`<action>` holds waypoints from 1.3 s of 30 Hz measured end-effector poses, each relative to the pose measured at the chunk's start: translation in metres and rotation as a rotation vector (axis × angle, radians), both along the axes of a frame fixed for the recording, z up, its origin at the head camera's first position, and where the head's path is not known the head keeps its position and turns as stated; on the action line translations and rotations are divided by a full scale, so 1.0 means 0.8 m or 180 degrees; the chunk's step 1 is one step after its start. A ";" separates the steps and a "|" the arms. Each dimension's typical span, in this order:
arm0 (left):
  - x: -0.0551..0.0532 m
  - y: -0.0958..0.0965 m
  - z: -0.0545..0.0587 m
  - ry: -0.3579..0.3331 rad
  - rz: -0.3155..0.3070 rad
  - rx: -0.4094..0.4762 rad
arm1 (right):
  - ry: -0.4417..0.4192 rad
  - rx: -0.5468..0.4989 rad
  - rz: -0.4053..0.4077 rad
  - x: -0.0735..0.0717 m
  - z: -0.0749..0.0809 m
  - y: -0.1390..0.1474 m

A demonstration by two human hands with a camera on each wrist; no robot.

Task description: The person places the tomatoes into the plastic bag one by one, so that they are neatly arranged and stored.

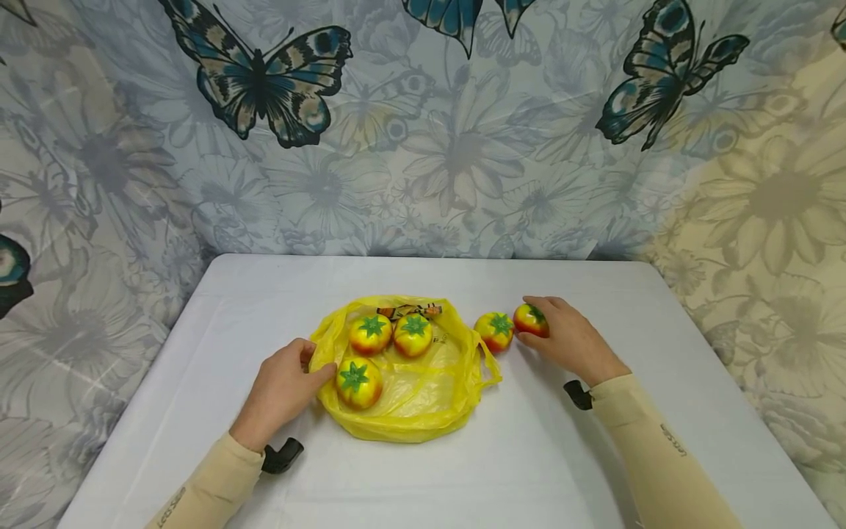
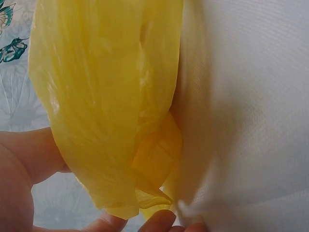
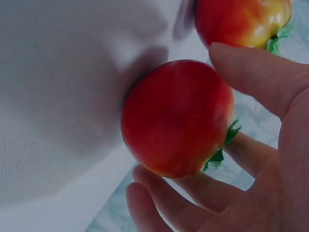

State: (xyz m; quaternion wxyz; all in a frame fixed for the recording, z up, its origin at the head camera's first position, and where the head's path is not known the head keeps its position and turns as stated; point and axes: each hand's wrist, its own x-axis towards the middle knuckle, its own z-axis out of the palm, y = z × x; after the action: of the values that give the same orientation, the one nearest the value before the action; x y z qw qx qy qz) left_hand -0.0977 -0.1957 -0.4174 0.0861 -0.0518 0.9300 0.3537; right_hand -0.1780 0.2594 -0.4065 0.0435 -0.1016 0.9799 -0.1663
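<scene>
A yellow plastic bag lies spread open on the table with three red-and-yellow toy tomatoes inside, one of them a tomato near its left rim. My left hand holds that rim, the thumb on the inner side and the fingers outside; in the left wrist view the bag's yellow film hangs between them. Right of the bag, my right hand grips another tomato between thumb and fingers, low at the tabletop. A further tomato sits just left of it, beside the bag handle.
An orange-and-black patterned strip shows at the bag's back rim. The white table ends at a back edge before a wall covering printed with flowers and butterflies. A black wrist mount juts from the left sleeve, another mount from the right.
</scene>
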 end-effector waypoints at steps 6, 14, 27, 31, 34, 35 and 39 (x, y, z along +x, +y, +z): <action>-0.001 -0.001 0.000 -0.0020 0.0008 -0.0010 | 0.0063 0.0023 0.0047 -0.001 -0.003 0.003; -0.001 -0.001 0.000 -0.0051 0.0029 0.0002 | 0.0009 0.0040 0.0057 -0.001 0.001 0.002; 0.000 -0.001 0.000 -0.0008 0.0035 -0.0024 | 0.0161 0.0014 0.0175 0.011 0.047 -0.021; 0.000 -0.002 0.000 -0.0009 0.0046 -0.0029 | 0.0233 -0.0001 0.0289 0.019 0.061 -0.039; -0.001 -0.002 -0.001 -0.0001 0.0053 -0.0029 | 0.0308 -0.0026 0.0380 0.024 0.069 -0.053; -0.001 -0.002 -0.001 0.0000 0.0056 -0.0029 | 0.0332 -0.0031 0.0412 0.025 0.070 -0.058; -0.002 -0.001 -0.002 0.0001 0.0065 -0.0007 | 0.0410 -0.0045 0.0528 0.032 0.073 -0.077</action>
State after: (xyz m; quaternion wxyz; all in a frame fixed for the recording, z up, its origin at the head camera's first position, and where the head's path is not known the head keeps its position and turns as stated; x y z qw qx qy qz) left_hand -0.0994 -0.1968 -0.4193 0.0823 -0.0613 0.9298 0.3535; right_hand -0.1528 0.1979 -0.3478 -0.0067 -0.1931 0.9677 -0.1621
